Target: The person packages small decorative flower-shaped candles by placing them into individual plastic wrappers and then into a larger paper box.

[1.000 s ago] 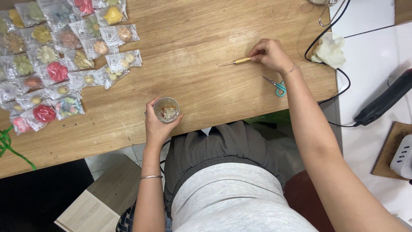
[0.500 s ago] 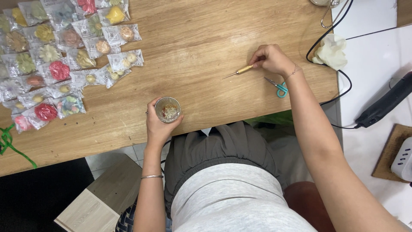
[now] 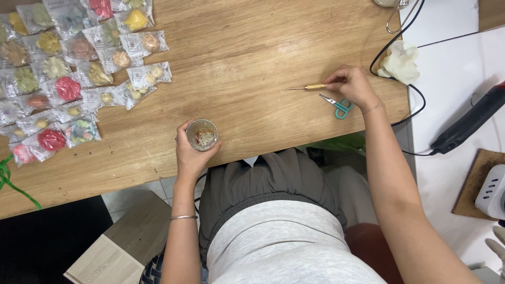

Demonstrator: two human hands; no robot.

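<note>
Nearest the body, the left hand (image 3: pixel 190 152) is curled w/ thumb and fingers wrapped partway round a small clear glass cup (image 3: pixel 202 135) holding pale bits w/ a red speck; the cup stands upright on the wooden tabletop (image 3: pixel 247 52) near its front edge, cradled at the fingertips, palm just behind it. A thin metal bangle (image 3: pixel 183 216) sits further back on that forearm.

The right hand (image 3: pixel 351 85) rests on the tabletop toward the right edge, fingers bunched in a pinch on the yellow handle of a thin awl-like tool w/ metal needle tip (image 3: pixel 310 87). The tool lies flat on the wood, sticking out leftward from the fingertips, tip pointing away from the hand. Small scissors w/ teal handles (image 3: pixel 336 104) lie just below the knuckles, beside the hand, not touching as far as I can tell.

Beyond the right hand, a crumpled white tissue-like lump (image 3: pixel 401 61) sits at the table corner, w/ a black cable (image 3: pixel 392 37) looping past it.

Far left of the left hand, well apart, many small clear plastic packets of coloured flower-shaped pieces (image 3: pixel 68 79) lie spread across the wood.
</note>
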